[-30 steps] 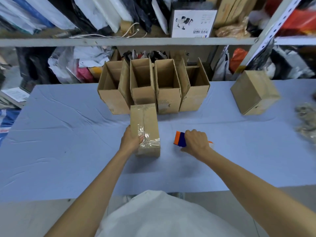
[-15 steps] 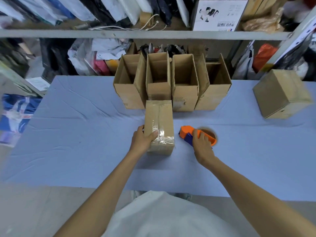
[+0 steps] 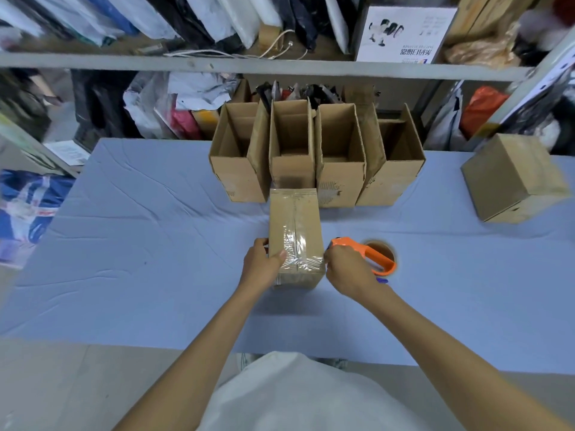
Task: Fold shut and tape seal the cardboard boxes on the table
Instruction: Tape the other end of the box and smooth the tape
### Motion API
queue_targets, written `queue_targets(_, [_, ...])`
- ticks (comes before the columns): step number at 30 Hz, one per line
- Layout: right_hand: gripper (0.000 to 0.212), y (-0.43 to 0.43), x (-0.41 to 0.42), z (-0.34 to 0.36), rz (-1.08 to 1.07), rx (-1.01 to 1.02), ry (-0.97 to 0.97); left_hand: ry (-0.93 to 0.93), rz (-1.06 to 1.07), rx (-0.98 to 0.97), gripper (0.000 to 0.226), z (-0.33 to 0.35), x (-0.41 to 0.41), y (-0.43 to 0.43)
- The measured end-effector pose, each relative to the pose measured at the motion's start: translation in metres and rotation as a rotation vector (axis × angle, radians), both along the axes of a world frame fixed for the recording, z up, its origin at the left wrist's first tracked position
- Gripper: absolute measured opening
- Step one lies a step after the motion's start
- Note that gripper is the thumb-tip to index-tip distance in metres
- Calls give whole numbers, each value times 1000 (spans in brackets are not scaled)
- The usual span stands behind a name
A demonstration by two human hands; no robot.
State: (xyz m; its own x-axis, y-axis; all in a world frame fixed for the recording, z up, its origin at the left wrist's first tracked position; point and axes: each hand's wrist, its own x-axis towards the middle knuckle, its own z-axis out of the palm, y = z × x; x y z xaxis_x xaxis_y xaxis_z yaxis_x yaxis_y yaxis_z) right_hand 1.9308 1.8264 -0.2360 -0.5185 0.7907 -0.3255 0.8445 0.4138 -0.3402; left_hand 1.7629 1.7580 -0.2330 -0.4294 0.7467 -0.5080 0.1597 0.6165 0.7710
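A closed cardboard box [image 3: 294, 222] lies mid-table with clear tape along its top seam. My left hand [image 3: 260, 265] grips its near left corner, thumb on the taped top. My right hand [image 3: 345, 269] grips the orange tape dispenser [image 3: 371, 255] right beside the box's near right corner; the brown tape roll shows behind the handle. Several open boxes [image 3: 340, 157] stand in a row behind the taped box, flaps up.
A closed cardboard box [image 3: 513, 178] sits at the far right of the blue-covered table [image 3: 140, 244]. Shelving with bags and packages runs behind the table. A shelf post slants at the far left, and the table's near edge is by my body.
My right hand has closed round the dispenser and shifted left, up against the box's near right corner. My left hand stays on the box.
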Motion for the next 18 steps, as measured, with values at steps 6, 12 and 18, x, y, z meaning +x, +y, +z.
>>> queue_targets(6, [35, 8, -1, 34, -171, -131, 256, -49, 126, -48, 35, 15, -3, 9])
queue_targets(12, [66, 14, 2, 56, -311, -379, 660, -106, 268, -90, 69, 33, -9, 23])
queue_targets(18, [124, 10, -10, 48, -30, -241, 620, -511, 373, -6, 52, 34, -12, 26])
